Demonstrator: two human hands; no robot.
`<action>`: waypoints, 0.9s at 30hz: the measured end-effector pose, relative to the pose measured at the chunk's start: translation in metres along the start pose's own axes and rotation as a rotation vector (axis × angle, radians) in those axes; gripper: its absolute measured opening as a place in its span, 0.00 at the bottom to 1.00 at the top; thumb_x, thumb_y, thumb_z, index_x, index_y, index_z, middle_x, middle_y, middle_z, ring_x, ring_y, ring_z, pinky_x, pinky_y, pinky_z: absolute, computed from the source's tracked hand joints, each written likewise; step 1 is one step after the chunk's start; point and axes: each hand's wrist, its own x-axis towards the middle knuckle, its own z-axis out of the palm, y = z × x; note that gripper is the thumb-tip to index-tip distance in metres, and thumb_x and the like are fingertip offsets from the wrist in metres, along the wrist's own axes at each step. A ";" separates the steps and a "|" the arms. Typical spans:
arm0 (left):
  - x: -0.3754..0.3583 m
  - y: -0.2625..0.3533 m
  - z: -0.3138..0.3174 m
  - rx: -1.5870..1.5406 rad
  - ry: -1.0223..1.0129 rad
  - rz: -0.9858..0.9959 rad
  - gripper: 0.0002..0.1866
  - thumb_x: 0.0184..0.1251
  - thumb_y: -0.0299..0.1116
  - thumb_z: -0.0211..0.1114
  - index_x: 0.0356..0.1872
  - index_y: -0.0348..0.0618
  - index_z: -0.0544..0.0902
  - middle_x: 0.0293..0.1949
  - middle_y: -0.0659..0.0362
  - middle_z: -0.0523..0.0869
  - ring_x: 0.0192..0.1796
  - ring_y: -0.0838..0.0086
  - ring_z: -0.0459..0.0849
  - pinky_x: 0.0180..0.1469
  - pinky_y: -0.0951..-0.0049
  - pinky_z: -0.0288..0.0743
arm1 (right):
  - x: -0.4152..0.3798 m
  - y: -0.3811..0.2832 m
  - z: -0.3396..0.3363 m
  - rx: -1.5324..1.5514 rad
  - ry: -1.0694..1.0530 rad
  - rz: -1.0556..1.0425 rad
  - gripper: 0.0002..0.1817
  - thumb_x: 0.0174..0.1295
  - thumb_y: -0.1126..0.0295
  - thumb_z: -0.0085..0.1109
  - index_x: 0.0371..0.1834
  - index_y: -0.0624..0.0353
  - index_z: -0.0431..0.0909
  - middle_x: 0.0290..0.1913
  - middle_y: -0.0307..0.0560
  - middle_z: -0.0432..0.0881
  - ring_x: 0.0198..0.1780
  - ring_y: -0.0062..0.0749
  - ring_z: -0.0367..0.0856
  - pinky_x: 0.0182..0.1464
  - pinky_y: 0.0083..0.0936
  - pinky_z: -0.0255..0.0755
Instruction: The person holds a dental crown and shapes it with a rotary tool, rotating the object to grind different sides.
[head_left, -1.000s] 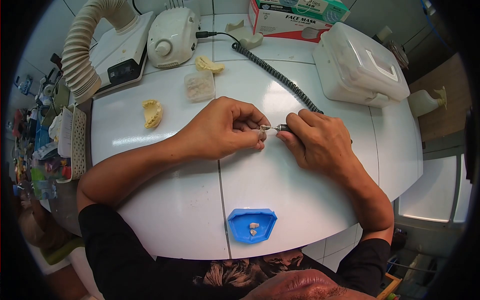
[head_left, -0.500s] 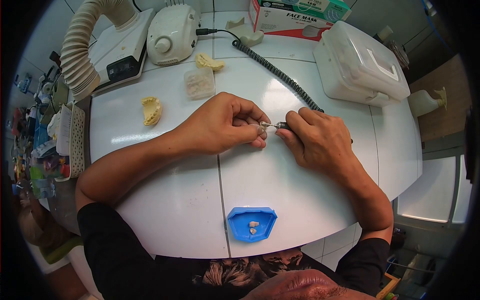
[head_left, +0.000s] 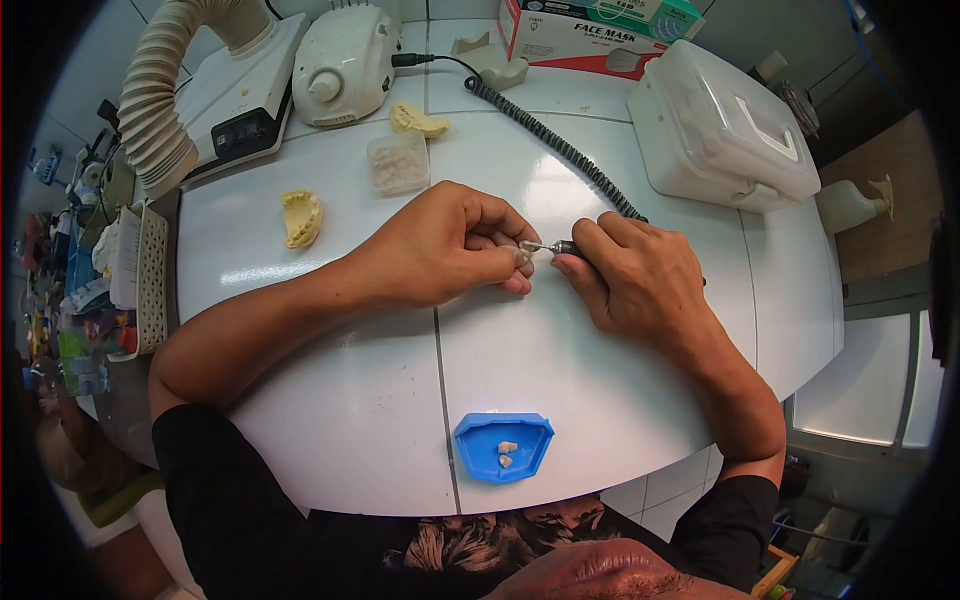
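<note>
Between the thumb and fingers of my left hand is a small pale piece, partly hidden by the fingertips. My right hand grips a dark rotary handpiece, whose thin metal bit points left and meets the small piece or comes very close to it. A coiled black cord runs from behind my right hand to the white control box. Nearer my body, a blue tray holds two small pale pieces.
Yellow dental casts and a clear container stand at the left back. A ribbed hose hangs at the far left beside a basket. A white case and a face mask box are at the back right.
Both hands keep almost the same position and hold. The view has shifted very slightly.
</note>
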 end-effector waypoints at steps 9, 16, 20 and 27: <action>0.000 0.000 0.000 -0.004 -0.017 0.011 0.16 0.84 0.24 0.65 0.63 0.22 0.85 0.51 0.47 0.95 0.53 0.70 0.97 0.62 0.72 0.90 | 0.000 0.000 0.000 0.000 0.004 0.007 0.17 0.77 0.52 0.71 0.38 0.52 0.82 0.29 0.41 0.82 0.29 0.39 0.89 0.26 0.38 0.77; 0.001 -0.001 -0.001 0.009 -0.014 0.010 0.16 0.84 0.24 0.65 0.63 0.22 0.85 0.51 0.47 0.95 0.52 0.70 0.97 0.61 0.72 0.91 | 0.000 0.001 -0.001 0.015 0.003 0.000 0.17 0.77 0.52 0.71 0.38 0.53 0.82 0.29 0.41 0.82 0.29 0.40 0.88 0.26 0.38 0.77; 0.000 -0.001 0.000 -0.001 -0.011 0.015 0.15 0.84 0.24 0.65 0.63 0.22 0.86 0.51 0.47 0.95 0.52 0.70 0.97 0.61 0.73 0.90 | 0.001 0.000 0.000 0.014 -0.001 0.017 0.17 0.77 0.52 0.71 0.38 0.53 0.82 0.29 0.41 0.82 0.29 0.40 0.88 0.26 0.39 0.77; 0.000 -0.001 0.000 -0.008 -0.012 0.012 0.16 0.84 0.24 0.65 0.63 0.22 0.85 0.51 0.48 0.95 0.52 0.71 0.97 0.60 0.73 0.90 | 0.000 0.000 0.000 0.006 -0.003 0.010 0.17 0.77 0.52 0.71 0.39 0.53 0.82 0.29 0.41 0.81 0.29 0.40 0.89 0.27 0.38 0.78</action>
